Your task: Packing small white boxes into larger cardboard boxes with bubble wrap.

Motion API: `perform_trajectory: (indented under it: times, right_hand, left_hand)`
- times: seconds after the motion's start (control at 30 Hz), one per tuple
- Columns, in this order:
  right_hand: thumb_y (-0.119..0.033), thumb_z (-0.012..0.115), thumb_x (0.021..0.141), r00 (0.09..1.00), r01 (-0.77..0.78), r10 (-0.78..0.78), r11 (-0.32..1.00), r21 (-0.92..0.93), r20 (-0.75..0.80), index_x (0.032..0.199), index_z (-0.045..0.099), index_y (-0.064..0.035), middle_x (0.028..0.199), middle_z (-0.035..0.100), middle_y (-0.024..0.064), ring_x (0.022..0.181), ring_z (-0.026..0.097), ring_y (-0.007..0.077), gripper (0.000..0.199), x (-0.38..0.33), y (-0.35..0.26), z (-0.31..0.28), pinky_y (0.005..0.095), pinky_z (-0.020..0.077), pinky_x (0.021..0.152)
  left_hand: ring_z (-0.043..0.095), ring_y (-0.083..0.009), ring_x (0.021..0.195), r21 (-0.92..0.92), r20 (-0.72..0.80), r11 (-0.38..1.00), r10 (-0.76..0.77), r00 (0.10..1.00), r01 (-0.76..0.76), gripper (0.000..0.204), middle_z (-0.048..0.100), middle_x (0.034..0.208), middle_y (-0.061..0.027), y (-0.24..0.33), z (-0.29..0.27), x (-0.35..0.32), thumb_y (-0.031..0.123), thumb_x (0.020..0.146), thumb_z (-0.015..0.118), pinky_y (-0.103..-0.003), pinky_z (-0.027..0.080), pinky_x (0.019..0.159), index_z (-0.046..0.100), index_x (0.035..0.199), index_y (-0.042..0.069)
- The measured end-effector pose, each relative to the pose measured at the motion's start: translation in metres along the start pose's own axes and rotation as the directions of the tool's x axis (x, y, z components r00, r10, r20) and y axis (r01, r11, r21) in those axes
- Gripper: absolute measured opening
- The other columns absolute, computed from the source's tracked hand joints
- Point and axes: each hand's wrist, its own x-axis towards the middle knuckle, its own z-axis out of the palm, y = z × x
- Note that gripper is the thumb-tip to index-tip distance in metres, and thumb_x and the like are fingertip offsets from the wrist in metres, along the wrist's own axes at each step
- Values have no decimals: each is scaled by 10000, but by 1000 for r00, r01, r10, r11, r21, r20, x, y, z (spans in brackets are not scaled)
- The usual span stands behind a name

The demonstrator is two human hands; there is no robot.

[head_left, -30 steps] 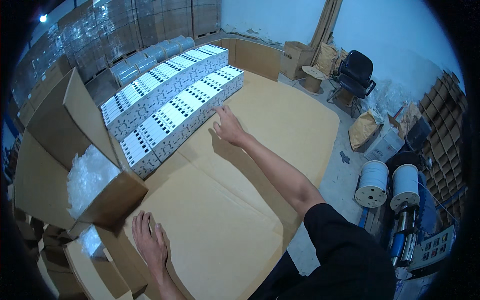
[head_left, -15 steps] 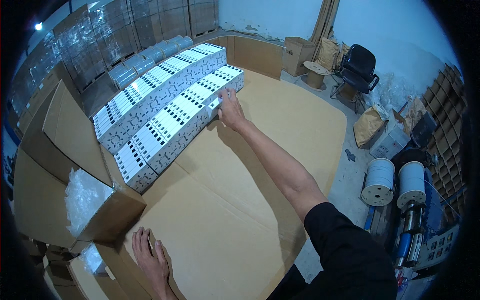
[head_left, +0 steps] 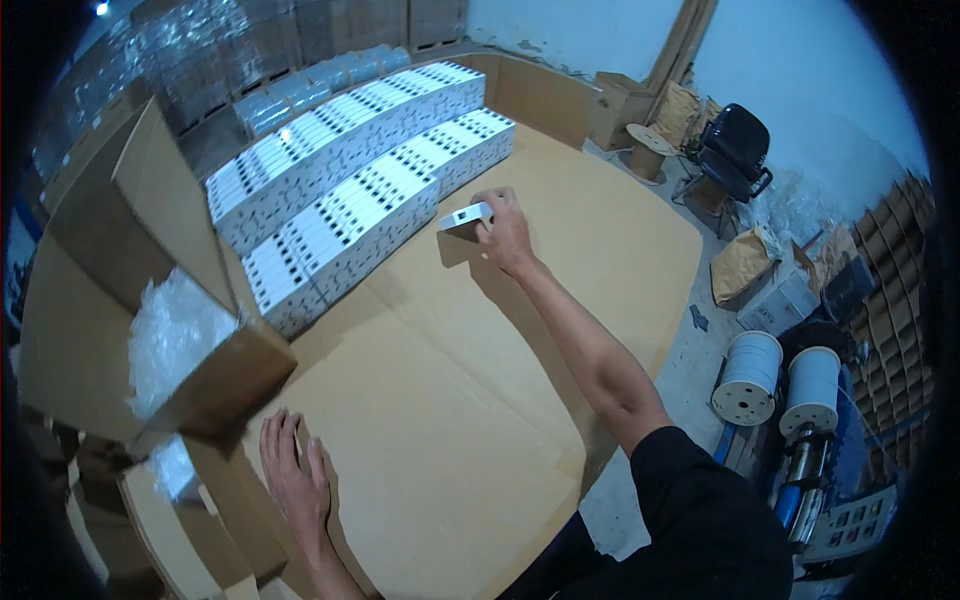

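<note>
Small white box [head_left: 466, 216], flat and oblong, held in the right hand [head_left: 507, 232] with the fingers curled around its near end; the box is lifted clear of the cardboard surface [head_left: 450, 400] and tilts slightly, its far end pointing toward the person's left. Right arm stretched forward across the brown cardboard sheets that cover the work area. Just beyond and to the left of the right hand, stacked white boxes [head_left: 350, 190] with black markings on their tops stand in two stepped rows, the rear row higher than the front one; the held box lies close to the front row but apart from it. Left hand [head_left: 292, 478] flat on the cardboard surface near the person's body, palm down, fingers spread and extended, holding nothing. Directly to the left of the left hand, an open carton [head_left: 130, 290] with raised flaps contains crumpled clear plastic wrap [head_left: 170, 335]. To the right of the right arm, on the floor and well apart from both hands: two white spools [head_left: 775, 378] standing side by side, a black office chair [head_left: 735, 150], and a brown paper sack [head_left: 745, 265] beside a small box.
</note>
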Motion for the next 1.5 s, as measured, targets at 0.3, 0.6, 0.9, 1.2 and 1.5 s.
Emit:
perform_trajectory:
  times: [0.3,0.6,0.9,1.2,1.5]
  right_hand:
    - [4,733,772,972,-1,-55,971,237,227,1050,656,-61,1045,596,141,985,626,351,295,-96,-166,-18,455,507,848]
    - [14,714,767,858,-5,-202,916,402,473,1049,655,-29,1078,593,158,975,625,334,292,-168,-285,14,416,532,818]
    - [48,643,902,830,-343,-183,579,740,528,1069,614,25,1307,551,163,1139,630,216,172,-189,-272,49,335,568,901]
    - [101,612,920,825,-368,-159,577,729,542,1196,475,8,1126,656,135,1087,673,194,322,-192,-255,62,327,564,939]
    - [114,620,875,788,-320,-182,695,644,588,1217,477,17,1124,689,205,1106,695,286,383,-191,-257,57,385,551,972]
  left_hand:
    - [631,-255,1126,-485,-5,866,-147,989,127,343,646,1209,-150,-14,-13,9,150,990,618,-366,500,984,613,1303,12]
    - [595,-58,792,-842,268,377,-330,905,387,328,597,827,22,-19,-41,6,312,1096,495,-207,488,643,626,1267,65]
    - [630,-122,1036,-888,95,384,-385,918,253,316,657,1169,-72,-41,-39,7,116,995,661,-274,557,845,583,1287,22]
    - [615,-167,1113,-831,73,512,-288,955,218,376,637,1176,-88,-49,-27,-3,-98,932,606,-311,502,988,542,1296,-31]
    - [633,-187,1112,-754,73,607,-299,951,249,375,647,1171,-104,-52,-18,-7,-62,917,631,-323,508,982,543,1277,-5]
